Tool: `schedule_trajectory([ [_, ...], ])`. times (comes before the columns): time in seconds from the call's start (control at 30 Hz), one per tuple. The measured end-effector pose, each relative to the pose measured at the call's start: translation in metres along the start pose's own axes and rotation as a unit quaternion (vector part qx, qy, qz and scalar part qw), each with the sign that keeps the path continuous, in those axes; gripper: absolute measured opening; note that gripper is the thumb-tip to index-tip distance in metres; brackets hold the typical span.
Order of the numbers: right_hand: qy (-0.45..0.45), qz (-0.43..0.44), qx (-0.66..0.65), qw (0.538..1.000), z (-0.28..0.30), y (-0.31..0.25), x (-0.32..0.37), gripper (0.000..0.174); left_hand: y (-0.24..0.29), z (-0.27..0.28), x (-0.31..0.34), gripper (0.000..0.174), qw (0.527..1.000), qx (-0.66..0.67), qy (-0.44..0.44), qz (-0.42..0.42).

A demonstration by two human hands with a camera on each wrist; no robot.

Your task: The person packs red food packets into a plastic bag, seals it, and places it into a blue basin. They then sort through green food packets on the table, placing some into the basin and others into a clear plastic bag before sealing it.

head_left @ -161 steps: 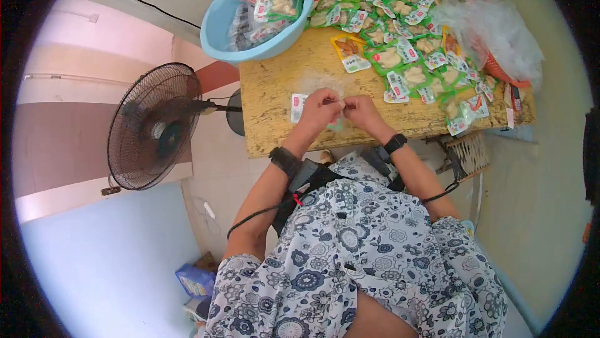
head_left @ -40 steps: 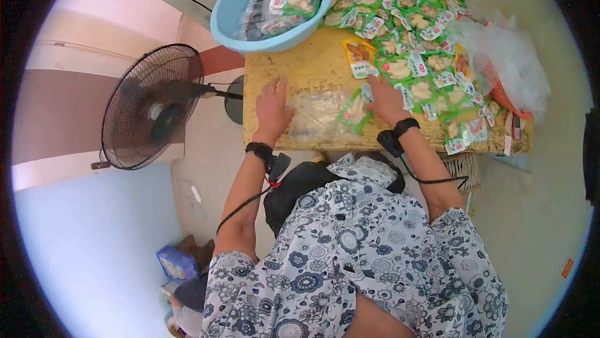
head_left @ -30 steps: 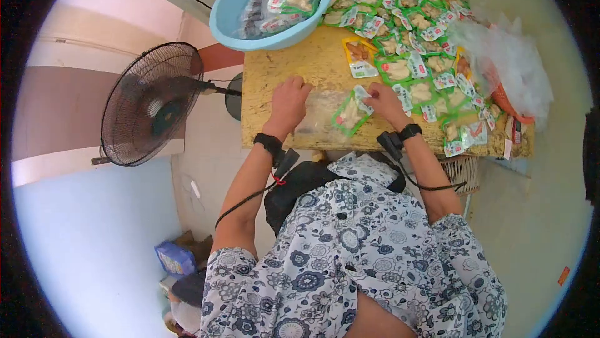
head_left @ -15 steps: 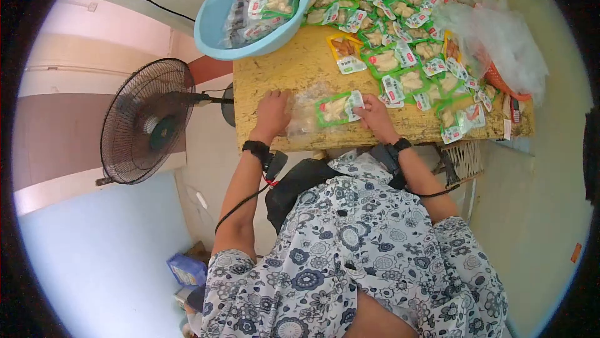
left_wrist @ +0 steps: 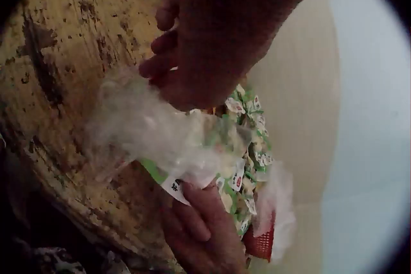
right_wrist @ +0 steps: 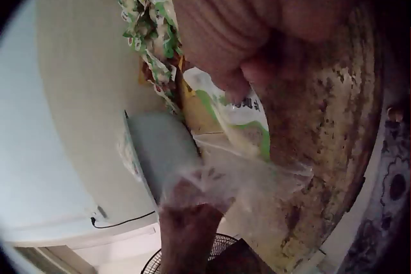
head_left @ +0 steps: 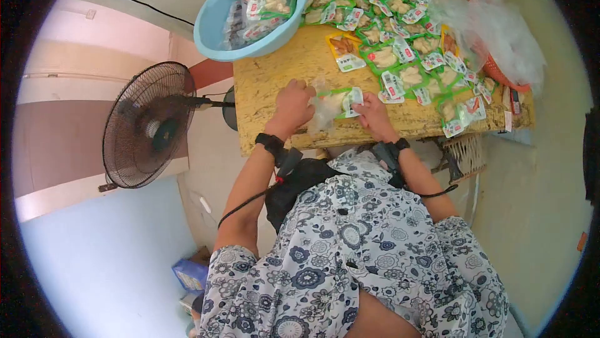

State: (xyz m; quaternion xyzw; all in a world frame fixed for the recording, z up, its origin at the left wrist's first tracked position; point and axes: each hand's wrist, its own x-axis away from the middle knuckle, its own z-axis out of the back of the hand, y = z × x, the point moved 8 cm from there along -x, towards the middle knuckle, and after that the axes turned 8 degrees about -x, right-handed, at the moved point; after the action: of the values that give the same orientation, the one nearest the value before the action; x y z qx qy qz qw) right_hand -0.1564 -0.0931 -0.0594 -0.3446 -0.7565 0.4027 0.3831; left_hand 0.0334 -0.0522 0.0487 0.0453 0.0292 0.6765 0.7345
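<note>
The right hand (head_left: 373,118) is pinching, with thumb and bent fingers, the white printed end of a flat green-edged plastic packet with pale contents (head_left: 339,100), which is lying between the two hands. The left hand (head_left: 292,112) is bending its fingers and holding the thin film of a clear, crumpled plastic bag (head_left: 321,115), just beside its fingertips; its thumb is not showing clearly. The packet's end toward the left hand is overlapping with this film, but one cannot tell how deep it is going inside. Both hands are working above a worn yellow wooden table (head_left: 265,79). Ahead of the right hand and to its right, a heap of similar green-edged packets (head_left: 409,74) is spreading. A yellow-edged packet with brown contents (head_left: 345,52) is lying ahead, between the hands. Farther ahead of the left hand, a light blue round plastic basin (head_left: 212,50) is standing, holding more packs.
</note>
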Motion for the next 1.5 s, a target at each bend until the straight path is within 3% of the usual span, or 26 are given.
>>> schedule_trajectory([
  [0.1, 0.017, 0.009, -0.036, 0.999, 0.006, 0.004, -0.002, 0.014, 0.013, 0.023, 0.009, 0.022, 0.977, 0.068, 0.162, -0.118],
  [0.17, 0.019, 0.011, -0.043, 0.999, 0.007, 0.005, -0.002, 0.015, 0.016, 0.022, 0.015, 0.02, 0.963, 0.119, 0.163, -0.181],
  [0.23, 0.018, 0.01, -0.02, 1.0, 0.011, 0.008, -0.004, 0.016, 0.016, 0.012, 0.018, 0.021, 0.961, 0.16, 0.059, -0.219],
  [0.37, 0.018, -0.002, -0.008, 1.0, 0.014, 0.01, -0.005, 0.018, -0.004, -0.02, 0.016, 0.008, 0.973, 0.145, 0.013, -0.178],
  [0.43, 0.023, 0.001, -0.008, 1.0, 0.012, 0.01, -0.005, 0.019, -0.006, -0.022, 0.015, 0.023, 0.983, 0.117, -0.02, -0.14],
  [0.53, 0.017, -0.002, -0.003, 1.0, 0.008, 0.011, -0.005, 0.02, -0.007, -0.01, 0.011, 0.055, 0.987, 0.104, -0.12, 0.013],
  [0.73, -0.006, -0.007, -0.01, 1.0, -0.008, 0.006, -0.002, 0.022, -0.008, -0.026, 0.001, 0.06, 0.977, 0.017, -0.173, 0.125],
  [0.83, -0.008, 0.0, -0.003, 1.0, -0.012, 0.001, 0.001, 0.023, 0.009, -0.001, -0.004, 0.054, 0.997, -0.035, 0.048, 0.048],
  [0.93, -0.001, 0.001, 0.009, 1.0, -0.017, -0.013, 0.007, 0.021, 0.025, 0.03, 0.0, 0.04, 0.972, -0.061, 0.227, -0.012],
  [1.03, 0.005, 0.056, 0.009, 0.998, -0.032, -0.044, 0.017, 0.018, 0.022, 0.03, -0.002, 0.031, 0.983, -0.021, 0.181, 0.013],
  [1.13, 0.007, 0.091, 0.024, 0.996, -0.038, -0.051, 0.017, 0.017, 0.004, 0.005, -0.005, 0.031, 0.993, 0.076, 0.008, 0.086],
  [1.27, -0.001, 0.183, 0.098, 0.978, -0.044, -0.056, 0.011, 0.018, 0.007, 0.017, -0.002, 0.029, 0.986, 0.121, 0.059, 0.096],
  [1.37, -0.001, 0.185, 0.116, 0.976, -0.052, -0.063, 0.008, 0.021, 0.025, 0.047, 0.0, 0.027, 0.977, 0.176, 0.077, 0.091],
  [1.5, -0.005, 0.209, 0.264, 0.942, -0.069, -0.077, 0.013, 0.023, 0.027, 0.059, -0.002, 0.025, 0.952, 0.276, 0.107, 0.081],
])
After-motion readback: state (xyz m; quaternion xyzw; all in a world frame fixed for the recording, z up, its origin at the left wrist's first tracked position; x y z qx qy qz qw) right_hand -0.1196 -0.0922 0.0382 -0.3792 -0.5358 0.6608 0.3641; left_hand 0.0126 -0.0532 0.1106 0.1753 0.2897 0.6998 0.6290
